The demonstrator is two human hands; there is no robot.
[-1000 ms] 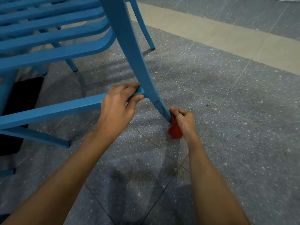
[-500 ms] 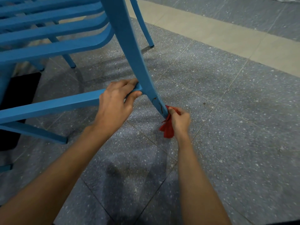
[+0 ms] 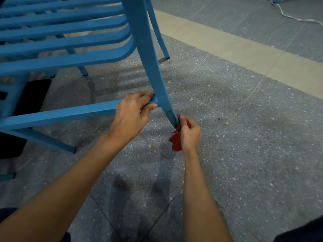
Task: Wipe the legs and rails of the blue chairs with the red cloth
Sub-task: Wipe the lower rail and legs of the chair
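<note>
Right hand (image 3: 189,135) pinches the red cloth (image 3: 175,142) against the chair leg (image 3: 153,67), cloth hanging below its palm. Left hand (image 3: 132,116) grips the side rail (image 3: 61,114) beside that leg.

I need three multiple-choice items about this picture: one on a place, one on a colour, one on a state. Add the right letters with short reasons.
1. Where is the small red cloth?
A. on the seat slats
B. against the lower end of the blue painted chair leg
C. hung over a chair back

2. What colour is the thin cable on the grey speckled floor?
A. black
B. white
C. yellow

3. What does the left hand do?
A. hangs free
B. holds the cloth
C. grips the blue horizontal rail

1 B: the right hand holds it bunched there.
2 B: it lies white at the top right.
3 C: its fingers curl round the rail beside the leg.
</note>
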